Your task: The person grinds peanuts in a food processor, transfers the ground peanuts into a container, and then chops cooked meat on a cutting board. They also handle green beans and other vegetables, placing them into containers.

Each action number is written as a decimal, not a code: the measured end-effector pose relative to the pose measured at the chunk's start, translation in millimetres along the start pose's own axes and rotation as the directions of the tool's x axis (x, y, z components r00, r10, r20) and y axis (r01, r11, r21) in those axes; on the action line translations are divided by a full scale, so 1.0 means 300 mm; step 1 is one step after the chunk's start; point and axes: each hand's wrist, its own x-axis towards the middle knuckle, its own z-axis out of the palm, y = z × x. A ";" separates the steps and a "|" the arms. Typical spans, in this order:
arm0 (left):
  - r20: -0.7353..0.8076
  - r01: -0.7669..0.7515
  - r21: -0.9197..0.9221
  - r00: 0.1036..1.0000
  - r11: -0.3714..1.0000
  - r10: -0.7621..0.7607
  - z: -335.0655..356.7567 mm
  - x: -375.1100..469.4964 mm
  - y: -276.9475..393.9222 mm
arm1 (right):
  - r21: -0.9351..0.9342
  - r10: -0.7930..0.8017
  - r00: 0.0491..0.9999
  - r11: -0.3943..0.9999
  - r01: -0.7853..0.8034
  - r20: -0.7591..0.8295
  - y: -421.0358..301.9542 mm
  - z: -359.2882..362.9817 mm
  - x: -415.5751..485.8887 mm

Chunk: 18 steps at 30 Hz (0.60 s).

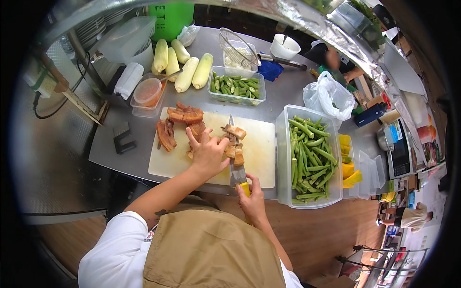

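Observation:
My right hand [254, 199] grips the yellow handle of a kitchen knife [237, 175], its blade pointing away from me over a white cutting board [257, 144]. Chunks of cut cooked pork belly [238, 154] lie on and against the blade. To the left of the blade, my left hand [209, 153] has its fingers spread, thumb and index beside the chunks; it partly hides more meat underneath. Larger browned pork belly slabs [185, 113] rest at the board's far left, with another strip [165, 135] at its left edge.
Right of the board stands a plastic tub of whole okra [313, 158], with yellow vegetable pieces [347, 172] beyond it. Cut okra [236, 86] fills a container behind the board, near pale green vegetables [185, 75]. A strainer [237, 46] lies farther back. Another person's arm [353, 73] is at far right.

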 end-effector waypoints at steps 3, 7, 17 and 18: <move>-0.073 -0.029 0.012 0.997 1.000 0.030 -0.066 0.116 -0.017 | -0.093 -0.105 0.994 0.991 0.101 -0.035 -0.118 -0.040 0.075; -0.182 -0.073 0.016 0.981 0.997 0.075 -0.172 0.402 -0.048 | -0.197 -0.313 0.947 0.935 0.293 -0.074 -0.311 -0.118 0.292; 0.189 0.167 -0.045 0.969 0.985 -0.156 -0.208 1.020 -0.222 | -0.822 -0.884 0.424 0.086 0.562 0.197 -0.589 -0.114 1.184; 0.199 0.175 -0.044 0.966 0.984 -0.163 -0.189 1.015 -0.256 | -0.797 -0.860 0.491 0.199 0.571 0.137 -0.557 -0.109 1.213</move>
